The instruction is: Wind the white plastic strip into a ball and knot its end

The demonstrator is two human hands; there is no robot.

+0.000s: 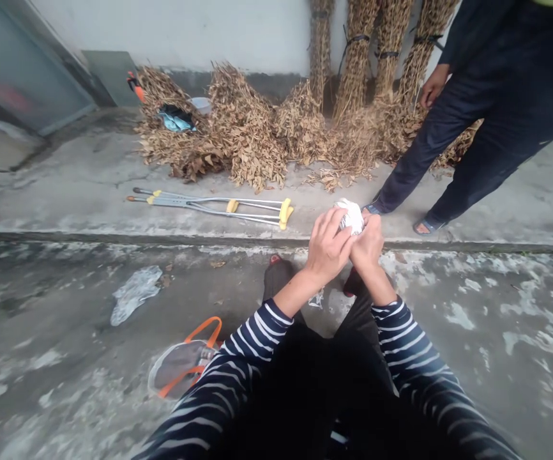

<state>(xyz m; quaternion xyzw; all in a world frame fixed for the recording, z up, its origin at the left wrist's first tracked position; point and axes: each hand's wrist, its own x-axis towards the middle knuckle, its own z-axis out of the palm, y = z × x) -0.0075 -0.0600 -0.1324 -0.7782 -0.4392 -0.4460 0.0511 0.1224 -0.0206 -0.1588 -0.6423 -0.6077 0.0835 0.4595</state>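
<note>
Ground: grey concrete yard point(472, 383), stained with pale patches, stepping up to a raised walkway point(80, 169).

Wall: pale wall point(238, 29), darker along its foot.

Plant matter: one long heap of dry stalks and leaves point(242, 134), lying along the wall foot.

Person: one, standing on the walkway at the right, in dark trousers point(477, 121) and sandals; one hand point(434, 86) hangs loose.

Stalk bundles: several tied stalk bundles point(356, 54), upright against the wall.

Crutches: a pair of crutches point(195, 204) with yellow pads, flat on the walkway, roughly parallel to its edge, padded ends toward the hands.

Bag: one clear bag with orange handles point(181, 367), on the yard floor beside the left sleeve.

Sheet: one crumpled clear plastic sheet point(136, 294), flat on the yard floor.

Hands: two, bare, brought together ahead of the body. Left hand point(329, 241): fingers bent over the left and near side of the item below, gripping it. Right hand point(368, 239): curled against its lower right side, gripping; most of its fingertips are hidden.

White bundle: one crumpled white bundle point(352, 216), between both hands at their far end, touching each, neither clearly nearer. Roundish; no long axis can be told.
</note>
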